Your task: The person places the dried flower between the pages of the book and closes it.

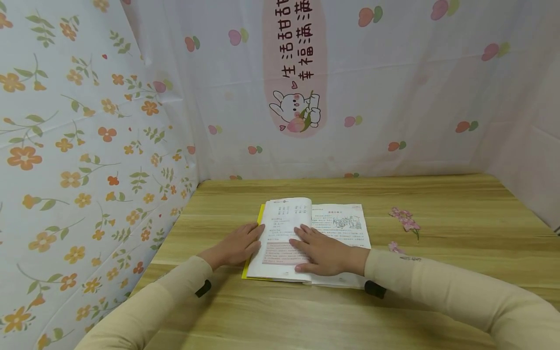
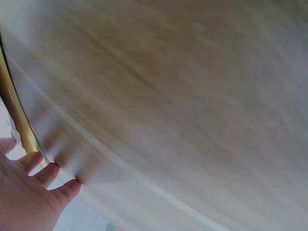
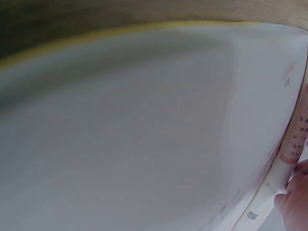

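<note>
An open book with a yellow cover edge lies on the wooden table. Its left page has printed lines and a pink text box; the right page carries a small line drawing. My right hand rests across the spine side with fingers spread over the left page. Along the book's left edge, my left hand touches the yellow cover and the table. In the left wrist view, the fingers of that left hand are extended beside the cover edge. Only part of the right hand shows in the right wrist view.
Pink flower sprigs lie on the wooden table, to the right of the book. A floral cloth hangs at the left. Behind the table hangs a pale curtain with a bunny print.
</note>
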Demonstrator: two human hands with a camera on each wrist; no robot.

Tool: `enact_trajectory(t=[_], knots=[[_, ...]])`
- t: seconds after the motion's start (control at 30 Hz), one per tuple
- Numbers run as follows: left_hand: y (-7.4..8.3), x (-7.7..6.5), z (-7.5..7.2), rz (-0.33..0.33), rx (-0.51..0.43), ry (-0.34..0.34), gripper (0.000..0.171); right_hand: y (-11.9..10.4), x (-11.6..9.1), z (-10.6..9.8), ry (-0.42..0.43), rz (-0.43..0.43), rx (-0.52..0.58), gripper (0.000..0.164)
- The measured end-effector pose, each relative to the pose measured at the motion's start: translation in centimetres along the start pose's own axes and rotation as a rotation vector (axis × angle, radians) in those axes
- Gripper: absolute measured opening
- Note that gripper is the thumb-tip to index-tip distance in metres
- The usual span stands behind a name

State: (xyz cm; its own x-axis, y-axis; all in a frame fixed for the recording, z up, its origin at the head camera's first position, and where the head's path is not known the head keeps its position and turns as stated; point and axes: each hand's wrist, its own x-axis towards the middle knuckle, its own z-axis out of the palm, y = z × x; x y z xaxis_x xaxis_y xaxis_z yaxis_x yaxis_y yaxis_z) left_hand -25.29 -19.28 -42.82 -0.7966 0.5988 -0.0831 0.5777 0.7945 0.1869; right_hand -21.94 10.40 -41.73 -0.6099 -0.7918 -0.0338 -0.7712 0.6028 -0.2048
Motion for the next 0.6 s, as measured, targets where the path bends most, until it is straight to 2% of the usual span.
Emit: enact_trajectory(t=[0.1,0.23,0.4,0.6], knots=[[0.2,0.2,0.0,-0.005,0.006,0.004,0.068,-0.1,0.1,-0.1,-0.016,-0.005,-0.023,0.076],[0.5,0.4,0.0,0.008,0.06,-0.004,0.079,-0.1,0.3,-0.2,-0.04,-0.017,-0.063,0.077],[1.0,0.2,0.0,0.028,0.137,-0.009,0.082,-0.1,0.7,-0.2,-0.063,-0.033,-0.134,0.078],[1.2,0.4,0.3,0.01,0.202,-0.03,0.082,-0.1,1.0,-0.3,-0.063,-0.061,-0.233,0.077]])
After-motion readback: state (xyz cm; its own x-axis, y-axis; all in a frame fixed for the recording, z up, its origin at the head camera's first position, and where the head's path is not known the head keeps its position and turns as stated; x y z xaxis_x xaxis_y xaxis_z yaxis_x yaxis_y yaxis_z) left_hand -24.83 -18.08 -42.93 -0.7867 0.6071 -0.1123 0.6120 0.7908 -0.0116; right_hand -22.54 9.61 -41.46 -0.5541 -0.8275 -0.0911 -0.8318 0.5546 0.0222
